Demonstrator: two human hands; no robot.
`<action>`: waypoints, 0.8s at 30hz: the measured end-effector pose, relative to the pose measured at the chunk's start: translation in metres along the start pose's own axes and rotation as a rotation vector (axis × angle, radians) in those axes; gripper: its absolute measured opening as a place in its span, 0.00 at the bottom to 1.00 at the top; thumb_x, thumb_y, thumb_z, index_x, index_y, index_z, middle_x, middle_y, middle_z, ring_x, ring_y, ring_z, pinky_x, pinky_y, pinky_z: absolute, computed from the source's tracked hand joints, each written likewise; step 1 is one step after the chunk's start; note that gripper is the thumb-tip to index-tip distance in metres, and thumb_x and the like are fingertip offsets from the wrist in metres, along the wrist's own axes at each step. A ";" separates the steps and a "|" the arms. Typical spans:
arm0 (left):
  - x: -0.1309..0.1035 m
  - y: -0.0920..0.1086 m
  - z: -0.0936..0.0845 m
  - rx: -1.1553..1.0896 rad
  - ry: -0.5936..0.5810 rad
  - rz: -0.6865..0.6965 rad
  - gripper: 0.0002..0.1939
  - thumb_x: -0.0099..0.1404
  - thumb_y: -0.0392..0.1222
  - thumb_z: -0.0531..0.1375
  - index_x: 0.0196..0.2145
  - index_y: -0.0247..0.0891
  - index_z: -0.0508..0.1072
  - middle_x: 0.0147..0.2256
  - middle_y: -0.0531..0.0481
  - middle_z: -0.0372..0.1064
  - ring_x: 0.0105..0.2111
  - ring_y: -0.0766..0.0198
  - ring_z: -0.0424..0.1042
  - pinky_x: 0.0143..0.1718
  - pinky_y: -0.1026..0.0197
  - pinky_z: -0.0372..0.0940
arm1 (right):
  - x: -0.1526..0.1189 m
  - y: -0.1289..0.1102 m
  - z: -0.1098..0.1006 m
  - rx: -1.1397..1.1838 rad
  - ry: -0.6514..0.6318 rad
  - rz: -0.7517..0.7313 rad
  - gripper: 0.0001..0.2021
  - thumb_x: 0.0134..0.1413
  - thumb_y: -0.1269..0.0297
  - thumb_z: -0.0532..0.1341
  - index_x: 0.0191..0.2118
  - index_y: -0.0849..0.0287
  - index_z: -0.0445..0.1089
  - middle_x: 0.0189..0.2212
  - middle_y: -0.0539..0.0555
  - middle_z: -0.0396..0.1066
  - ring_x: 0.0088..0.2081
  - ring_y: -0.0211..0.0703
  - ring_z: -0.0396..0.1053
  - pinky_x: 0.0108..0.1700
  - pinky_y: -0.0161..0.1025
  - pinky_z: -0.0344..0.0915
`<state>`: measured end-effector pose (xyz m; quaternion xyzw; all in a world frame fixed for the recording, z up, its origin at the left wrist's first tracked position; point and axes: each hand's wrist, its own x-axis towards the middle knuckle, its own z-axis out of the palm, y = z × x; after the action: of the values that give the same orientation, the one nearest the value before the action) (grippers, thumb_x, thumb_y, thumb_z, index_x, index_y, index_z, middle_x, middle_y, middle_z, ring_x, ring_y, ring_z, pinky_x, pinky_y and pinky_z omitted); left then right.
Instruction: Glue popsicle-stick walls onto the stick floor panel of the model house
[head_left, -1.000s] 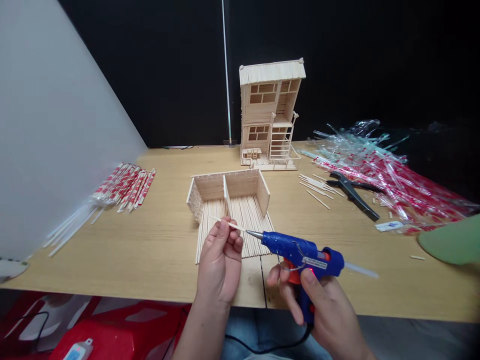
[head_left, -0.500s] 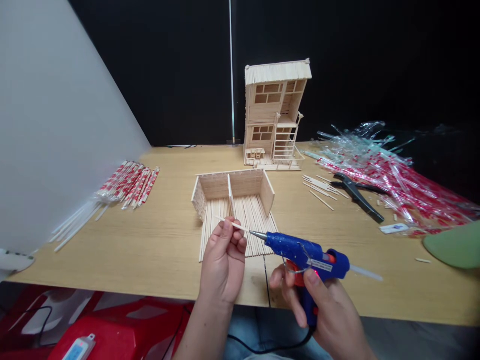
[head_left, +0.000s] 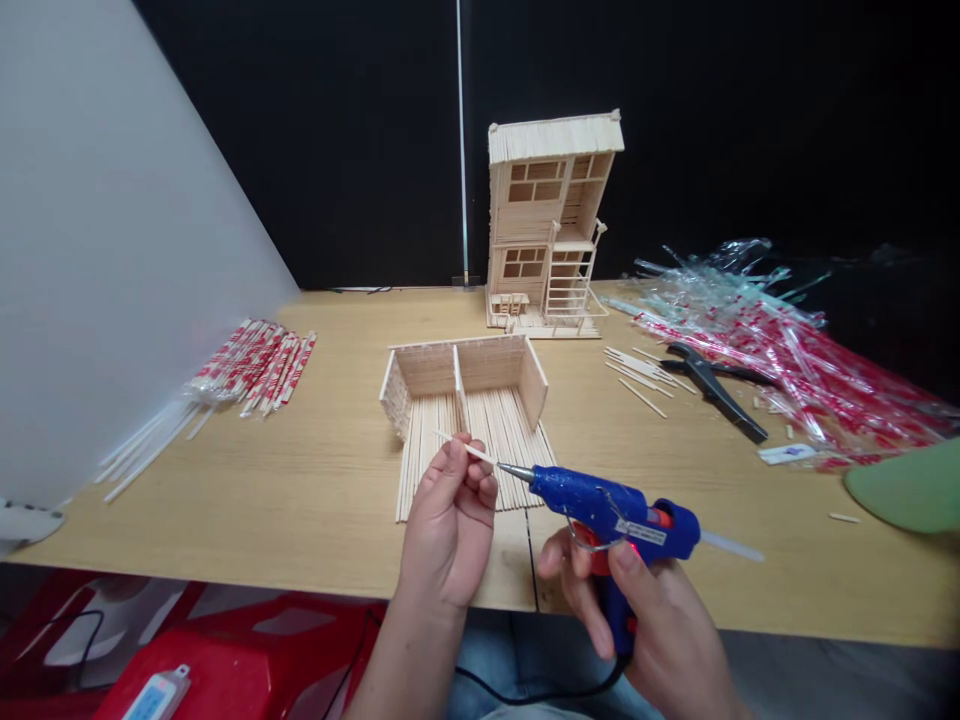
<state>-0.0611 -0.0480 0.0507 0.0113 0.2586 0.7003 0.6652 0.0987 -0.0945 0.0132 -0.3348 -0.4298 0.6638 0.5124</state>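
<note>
Between the thumb and fingers of my left hand [head_left: 452, 520] is a thin wooden stick [head_left: 480, 455], tilted slightly down to the right. My right hand [head_left: 637, 620] wraps round the handle of a blue glue gun [head_left: 600, 500], its fingers by the red trigger. The metal nozzle points left at the stick's right end, touching or nearly so. A clear glue stick [head_left: 731, 545] pokes out of the gun's back. Just beyond my left hand stands a small model [head_left: 491, 365] with a stick floor, low walls and a divider; my hand hides part of its floor.
A two-storey stick house [head_left: 551, 220] stands at the back. To the right lie cutters [head_left: 716, 390], loose sticks [head_left: 637, 370], a heap of plastic wrappers [head_left: 787, 350] and a green object [head_left: 907, 485]. Wrapped sticks [head_left: 259, 365] lie left. A red stool [head_left: 195, 670] is below the table edge.
Both hands hold nearly the same pose, with the nozzle still at the stick's end. The whole view has shifted very slightly.
</note>
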 end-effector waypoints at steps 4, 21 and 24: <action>0.000 0.000 -0.001 -0.010 -0.064 -0.074 0.07 0.59 0.31 0.69 0.35 0.32 0.75 0.30 0.54 0.69 0.23 0.79 0.69 0.27 0.76 0.68 | 0.001 0.000 -0.003 -0.035 0.004 -0.018 0.20 0.67 0.47 0.56 0.36 0.59 0.73 0.31 0.55 0.77 0.16 0.29 0.61 0.33 0.36 0.67; -0.006 0.007 -0.022 1.462 -0.324 1.148 0.06 0.68 0.31 0.61 0.39 0.38 0.77 0.37 0.50 0.78 0.39 0.67 0.76 0.43 0.65 0.69 | -0.003 -0.034 0.010 -0.282 0.119 -0.047 0.24 0.59 0.40 0.59 0.34 0.59 0.74 0.40 0.59 0.77 0.17 0.32 0.62 0.22 0.36 0.62; -0.007 0.007 -0.021 1.479 -0.329 1.192 0.07 0.68 0.30 0.60 0.40 0.38 0.76 0.37 0.50 0.77 0.39 0.67 0.76 0.44 0.65 0.69 | -0.006 -0.032 0.010 -0.331 0.137 -0.051 0.24 0.60 0.40 0.59 0.34 0.59 0.74 0.39 0.59 0.77 0.17 0.33 0.63 0.22 0.36 0.63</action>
<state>-0.0746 -0.0614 0.0374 0.6552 0.4898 0.5727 0.0530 0.1035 -0.0988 0.0463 -0.4479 -0.5057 0.5466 0.4949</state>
